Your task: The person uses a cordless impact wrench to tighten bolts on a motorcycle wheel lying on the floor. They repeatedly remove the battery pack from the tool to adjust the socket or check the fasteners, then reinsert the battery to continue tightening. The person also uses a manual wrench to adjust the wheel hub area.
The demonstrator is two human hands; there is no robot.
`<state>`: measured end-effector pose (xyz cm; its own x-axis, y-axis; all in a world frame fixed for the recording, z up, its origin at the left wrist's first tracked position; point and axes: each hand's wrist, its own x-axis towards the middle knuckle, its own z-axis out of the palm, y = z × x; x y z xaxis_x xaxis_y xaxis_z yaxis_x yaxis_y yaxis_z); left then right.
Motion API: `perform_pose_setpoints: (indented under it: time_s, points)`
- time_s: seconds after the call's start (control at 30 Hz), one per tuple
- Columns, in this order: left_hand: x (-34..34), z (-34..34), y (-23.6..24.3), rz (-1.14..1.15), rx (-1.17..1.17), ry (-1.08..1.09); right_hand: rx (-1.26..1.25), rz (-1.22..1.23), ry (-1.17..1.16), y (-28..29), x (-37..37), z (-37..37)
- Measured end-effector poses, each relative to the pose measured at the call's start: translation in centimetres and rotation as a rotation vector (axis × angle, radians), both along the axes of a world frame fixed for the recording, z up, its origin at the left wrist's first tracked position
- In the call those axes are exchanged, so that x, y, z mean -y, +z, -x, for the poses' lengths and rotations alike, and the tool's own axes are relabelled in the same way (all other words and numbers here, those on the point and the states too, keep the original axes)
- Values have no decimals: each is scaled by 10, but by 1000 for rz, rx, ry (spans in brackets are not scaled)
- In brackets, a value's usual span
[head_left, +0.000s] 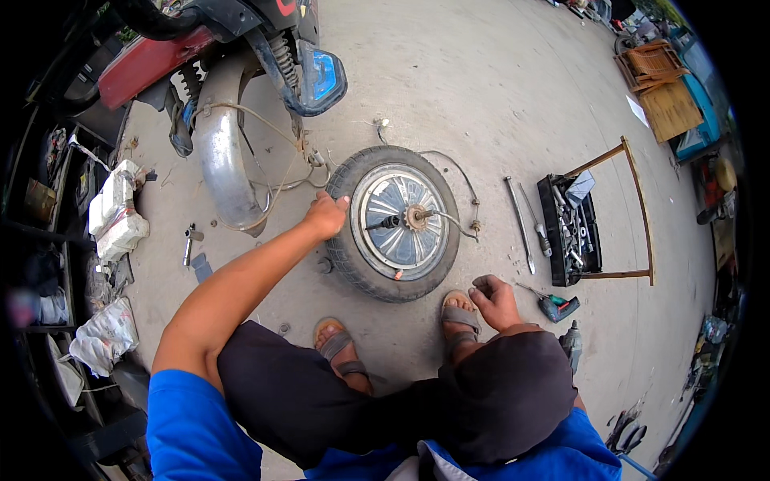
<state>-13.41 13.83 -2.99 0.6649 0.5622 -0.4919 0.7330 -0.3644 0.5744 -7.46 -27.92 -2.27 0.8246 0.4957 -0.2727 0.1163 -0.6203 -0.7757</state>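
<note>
My left hand (327, 213) grips the upper left edge of a wheel lying flat, on its black tyre (357, 276). The wheel's silver hub (401, 248) has a toothed axle (416, 216), a cable trailing out and a black fitting (387, 223) beside the centre. My right hand (492, 301) hangs by my right knee, right of the tyre, fingers loosely bent and apart, holding nothing visible. A long metal bar (518, 224) and a screwdriver (544, 240) lie right of the wheel, and a green-and-black tool (553, 309) lies near my right hand.
A scooter (152, 68) with a bare metal mudguard (224, 176) stands upper left. A black toolbox (571, 248) and wooden frame (646, 208) are at right. Cluttered shelves (56, 264) line the left; wooden boards (674, 104) sit upper right. A socket wrench (188, 244) lies left.
</note>
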Motion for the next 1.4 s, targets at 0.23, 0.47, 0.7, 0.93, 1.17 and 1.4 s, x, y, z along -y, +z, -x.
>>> perform_pose_setpoints:
  time_s: [0.23,0.47,0.7,0.93,1.17,1.4]
  points:
    - [-3,15,-2,-23,128,35,-96,30,-902,-42,174,75]
    - [1,10,10,-58,107,-32,-145,191,-985,-52,176,80]
    - [-13,17,-15,-47,77,-25,-141,355,-1271,-79,268,95]
    - [-2,5,3,31,44,-66,-287,-794,-1328,-106,356,29]
    - [-28,12,-21,-36,49,-24,-454,-736,-1308,-100,296,7]
    - [-16,15,-1,-10,34,-27,-702,-806,-1630,-111,293,-62]
